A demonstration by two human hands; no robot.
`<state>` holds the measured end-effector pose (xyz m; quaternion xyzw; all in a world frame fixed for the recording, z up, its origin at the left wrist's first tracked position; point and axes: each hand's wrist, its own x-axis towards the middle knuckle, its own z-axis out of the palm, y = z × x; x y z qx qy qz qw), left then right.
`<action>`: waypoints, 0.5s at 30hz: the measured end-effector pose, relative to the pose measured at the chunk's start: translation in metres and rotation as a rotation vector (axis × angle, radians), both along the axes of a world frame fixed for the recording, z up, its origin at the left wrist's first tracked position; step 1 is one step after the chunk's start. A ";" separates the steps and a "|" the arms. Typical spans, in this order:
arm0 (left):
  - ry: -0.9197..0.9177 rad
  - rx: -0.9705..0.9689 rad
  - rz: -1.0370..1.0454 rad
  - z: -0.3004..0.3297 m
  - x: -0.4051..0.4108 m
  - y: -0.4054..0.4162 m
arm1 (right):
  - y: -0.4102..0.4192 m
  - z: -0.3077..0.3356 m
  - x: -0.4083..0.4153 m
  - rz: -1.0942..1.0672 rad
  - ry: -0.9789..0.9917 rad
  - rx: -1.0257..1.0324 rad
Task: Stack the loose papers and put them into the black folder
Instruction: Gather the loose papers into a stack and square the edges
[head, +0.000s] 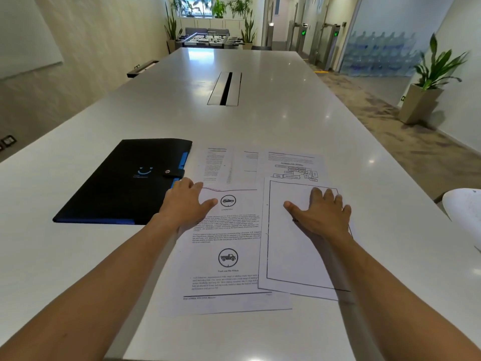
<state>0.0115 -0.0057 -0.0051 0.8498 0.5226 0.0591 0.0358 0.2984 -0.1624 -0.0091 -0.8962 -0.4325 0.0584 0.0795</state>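
Both hands press flat on loose papers, black folder left.

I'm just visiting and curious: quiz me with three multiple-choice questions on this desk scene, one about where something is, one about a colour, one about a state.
1. Where does the black folder lie relative to the loose papers?
A. to their left
B. to their right
C. on top of them

2. What colour are the folder's inner edges?
A. red
B. blue
C. yellow

3. What state is the folder's snap strap in?
A. fastened shut
B. hanging undone
C. torn off

Answers:
1 A, the folder sits left of the sheets, under the left hand.
2 B, blue shows along its right and near edges.
3 A, the strap lies flat across the cover, the folder closed, while the right hand presses a bordered page.
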 end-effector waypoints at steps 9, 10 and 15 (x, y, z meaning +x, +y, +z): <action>-0.212 -0.054 0.084 0.010 0.006 0.000 | 0.003 0.015 0.012 -0.143 0.031 0.142; -0.245 -0.051 0.082 0.010 0.007 -0.002 | 0.003 0.018 0.017 -0.180 0.052 0.165; -0.361 -0.155 0.130 0.014 0.014 -0.007 | 0.005 0.030 0.046 -0.177 0.156 0.061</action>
